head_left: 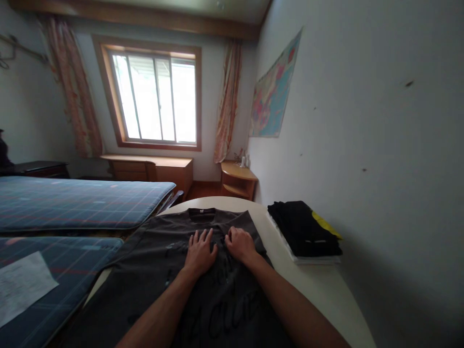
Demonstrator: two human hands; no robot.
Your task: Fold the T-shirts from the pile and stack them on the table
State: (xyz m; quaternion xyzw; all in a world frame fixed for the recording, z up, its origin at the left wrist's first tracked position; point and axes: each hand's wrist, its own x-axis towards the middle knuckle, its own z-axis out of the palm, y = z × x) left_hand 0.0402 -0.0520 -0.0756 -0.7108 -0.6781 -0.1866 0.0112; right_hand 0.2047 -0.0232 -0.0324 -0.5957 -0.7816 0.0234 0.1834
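A dark grey T-shirt (145, 261) lies spread out on a pale round-edged table (308, 290), its collar at the far side and black lettering across its front. My left hand (200, 252) rests flat on the chest of the shirt, fingers spread and pointing away. Just to its right, my right hand (240, 244) is closed, with bent fingers gathering the cloth below the right shoulder. Its fingertips are partly hidden. My forearms cover part of the lettering.
A stack of folded black clothes (300, 227) with a yellow patch sits at the table's right, by the wall. Plaid mattresses (79, 203) lie to the left, one with a paper sheet (25, 282) on it. Beyond are a wooden desk (174, 166) and a corner shelf (239, 171).
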